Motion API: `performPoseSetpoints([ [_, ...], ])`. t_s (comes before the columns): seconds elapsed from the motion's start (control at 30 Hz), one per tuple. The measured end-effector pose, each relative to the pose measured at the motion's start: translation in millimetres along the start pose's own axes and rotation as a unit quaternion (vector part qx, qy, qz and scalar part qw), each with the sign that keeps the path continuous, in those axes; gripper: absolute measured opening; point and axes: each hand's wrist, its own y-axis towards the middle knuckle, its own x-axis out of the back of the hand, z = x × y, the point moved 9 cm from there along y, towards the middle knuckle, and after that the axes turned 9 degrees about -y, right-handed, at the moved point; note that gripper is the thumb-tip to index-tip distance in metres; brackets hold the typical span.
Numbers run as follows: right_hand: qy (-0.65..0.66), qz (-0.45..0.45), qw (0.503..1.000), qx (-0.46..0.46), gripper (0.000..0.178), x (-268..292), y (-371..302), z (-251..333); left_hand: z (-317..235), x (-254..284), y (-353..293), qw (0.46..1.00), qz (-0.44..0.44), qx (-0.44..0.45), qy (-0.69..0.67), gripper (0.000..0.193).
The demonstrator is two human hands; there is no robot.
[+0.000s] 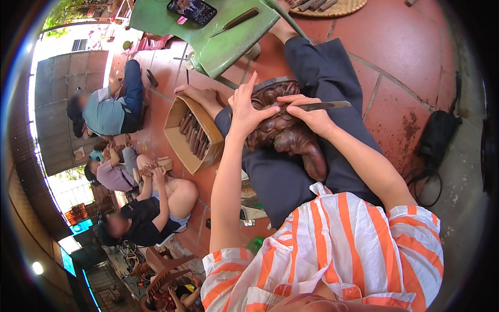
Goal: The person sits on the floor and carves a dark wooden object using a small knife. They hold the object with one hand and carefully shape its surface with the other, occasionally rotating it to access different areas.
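A dark brown carved wooden piece with a curved, rounded lower end rests across my lap. My left hand lies along its left side, index finger stretched out and thumb reaching over the wood toward the tool's end. In my right hand, pinched between thumb and fingers, is a chisel, a flat, narrow metal strip lying nearly level over the carving. One end of it sticks out to the right; the other, near my left thumb, is mostly hidden by my fingers.
A cardboard box of wooden-handled tools stands left of my legs. Ahead is a green plastic stool or table bearing a phone and a tool. A woven tray lies beyond; a black bag sits right. Several people sit at left.
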Motion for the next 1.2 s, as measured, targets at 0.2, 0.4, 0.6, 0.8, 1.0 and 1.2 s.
performPoseSetpoints([
  [0.2, 0.048, -0.004, 0.998, -0.029, 0.019, -4, -3, -1, 6, 0, -3, 1.000, 0.000, 0.006, 0.002, 0.106],
  [0.4, 0.017, -0.022, 0.999, -0.027, 0.018, 1, 0, -4, 2, -4, 3, 1.000, -0.010, 0.013, 0.014, 0.104],
  [0.6, -0.057, -0.022, 0.997, 0.049, 0.018, -5, -8, 11, 5, 1, -2, 1.000, 0.026, -0.010, -0.008, 0.102],
  [0.8, 0.006, -0.062, 0.998, -0.013, 0.017, 1, -10, 3, 4, -5, 2, 1.000, -0.004, 0.007, 0.020, 0.105],
  [1.0, -0.079, -0.074, 0.993, 0.037, 0.015, -4, -18, 10, 5, 0, -1, 1.000, 0.015, -0.002, -0.008, 0.106],
  [1.2, -0.035, -0.122, 0.992, 0.014, 0.016, 1, -19, 7, 1, -4, 2, 1.000, -0.007, 0.014, 0.023, 0.105],
])
